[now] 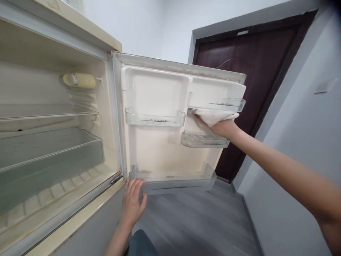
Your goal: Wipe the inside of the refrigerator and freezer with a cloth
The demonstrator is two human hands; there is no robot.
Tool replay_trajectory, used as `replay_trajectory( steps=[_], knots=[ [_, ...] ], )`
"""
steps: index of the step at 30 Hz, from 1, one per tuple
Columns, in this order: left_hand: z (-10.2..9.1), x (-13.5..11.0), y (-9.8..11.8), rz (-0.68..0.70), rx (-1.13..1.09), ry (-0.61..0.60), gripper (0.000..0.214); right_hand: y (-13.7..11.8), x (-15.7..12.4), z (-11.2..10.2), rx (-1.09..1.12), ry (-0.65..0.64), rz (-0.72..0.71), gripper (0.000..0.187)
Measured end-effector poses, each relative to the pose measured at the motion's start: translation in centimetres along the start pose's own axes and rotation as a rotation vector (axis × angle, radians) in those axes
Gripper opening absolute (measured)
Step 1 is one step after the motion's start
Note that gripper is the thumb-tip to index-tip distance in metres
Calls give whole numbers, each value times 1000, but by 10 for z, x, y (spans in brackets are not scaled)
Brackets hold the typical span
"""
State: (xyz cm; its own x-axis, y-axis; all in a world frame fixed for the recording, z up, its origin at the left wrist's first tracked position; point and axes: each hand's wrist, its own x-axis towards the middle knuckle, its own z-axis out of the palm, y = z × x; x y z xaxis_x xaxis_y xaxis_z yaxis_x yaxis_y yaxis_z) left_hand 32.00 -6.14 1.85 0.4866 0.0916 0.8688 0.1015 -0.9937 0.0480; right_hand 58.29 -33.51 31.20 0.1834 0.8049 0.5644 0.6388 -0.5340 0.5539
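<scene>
Fingers of my right hand (pixel 223 128) grip a white cloth (pixel 216 116) at the fridge door (pixel 160 153), between two small racks (pixel 204 140). I see my left hand (pixel 133 202), fingers loosely bent, by the bottom bin's (pixel 178 185) left end.

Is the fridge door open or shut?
Open. The fridge door is swung out from the fridge, so its clear bins show, and the right hand holds a white cloth at its inner side.

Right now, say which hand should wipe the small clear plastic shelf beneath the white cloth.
Right, likely: the right hand holds the white cloth just above that shelf. The left hand, without a cloth, is by the wide clear plastic bottom bin.
</scene>
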Motion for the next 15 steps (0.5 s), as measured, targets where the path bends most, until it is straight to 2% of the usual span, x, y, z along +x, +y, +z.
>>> replay_trajectory(
  steps=[3, 7, 11, 15],
  knots=[
    [1, 0, 0, 5, -12, 12, 35, 12, -12, 0, -79, -12, -29, 53],
    [3, -1, 2, -9, -17, 38, 34, 13, -12, -2, -14, -14, -104, 54],
    [3, 0, 3, -18, -13, 50, 33, -8, 4, -5, 176, 5, -88, 56],
    [1, 0, 2, -19, -30, 26, 34, -37, 24, -7, 529, -16, 39, 52]
  ],
)
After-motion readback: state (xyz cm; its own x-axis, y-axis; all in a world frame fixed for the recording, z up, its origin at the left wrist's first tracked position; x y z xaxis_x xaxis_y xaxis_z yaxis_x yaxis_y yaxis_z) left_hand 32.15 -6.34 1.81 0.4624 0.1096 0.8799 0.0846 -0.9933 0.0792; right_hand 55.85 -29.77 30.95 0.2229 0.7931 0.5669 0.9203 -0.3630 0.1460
